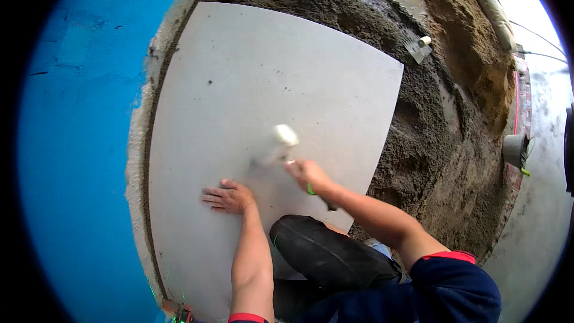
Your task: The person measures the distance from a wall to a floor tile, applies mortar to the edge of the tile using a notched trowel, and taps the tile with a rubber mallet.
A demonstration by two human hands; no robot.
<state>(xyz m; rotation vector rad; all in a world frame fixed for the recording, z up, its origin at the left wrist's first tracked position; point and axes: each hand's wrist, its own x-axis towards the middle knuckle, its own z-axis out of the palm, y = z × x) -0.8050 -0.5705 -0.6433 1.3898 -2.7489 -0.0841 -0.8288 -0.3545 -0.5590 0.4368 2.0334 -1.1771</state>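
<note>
A large light-grey tile [227,84] lies before me, with a few dark crumbs on its face. My left hand [232,197] rests palm down on it, fingers spread. My right hand [308,176], with a green band at the wrist, is closed round the handle of a white-headed mallet [286,135]. The mallet is smeared by motion, and its head is over the middle of the tile. Whether it touches the surface I cannot tell. My bent knee [317,245] is over the tile's near right part.
A blue wall [84,131] runs along the left, a narrow gap from the tile. Dark mortar [418,137] borders the tile's far and right sides, with a notched trowel [418,49] on it. Sand [472,48], a bucket [514,149] and a small red-and-black device [184,314] stand around.
</note>
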